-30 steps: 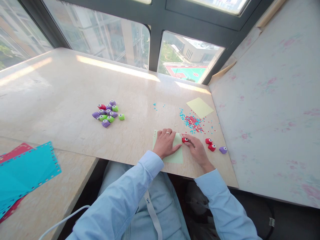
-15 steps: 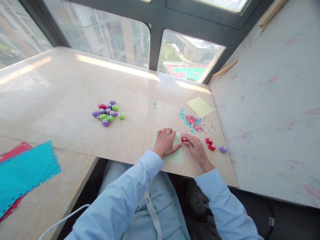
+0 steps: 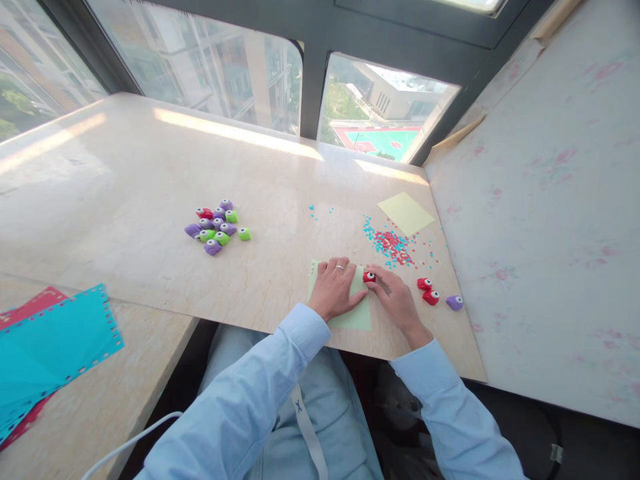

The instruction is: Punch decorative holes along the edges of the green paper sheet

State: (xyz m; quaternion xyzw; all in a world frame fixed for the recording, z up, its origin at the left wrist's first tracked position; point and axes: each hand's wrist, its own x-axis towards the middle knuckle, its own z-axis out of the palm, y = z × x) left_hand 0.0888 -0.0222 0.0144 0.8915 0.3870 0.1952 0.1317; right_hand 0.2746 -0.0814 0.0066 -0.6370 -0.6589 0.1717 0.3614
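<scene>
Little has shifted since a moment ago: the red punch still sits at the right edge of the pale green sheet. The left hand lies flat, fingers spread, pressing the sheet; the right hand pinches the punch with curled fingertips.

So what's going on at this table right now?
A person in a light blue shirt sits at a marble table by the window. Their left hand lies flat on a pale green sheet of paper, while the right hand holds a small red punch at the sheet's edge. Two more red punches and a purple one lie to the right, red and blue paper bits beyond them, and a cluster of punches to the left.
</scene>
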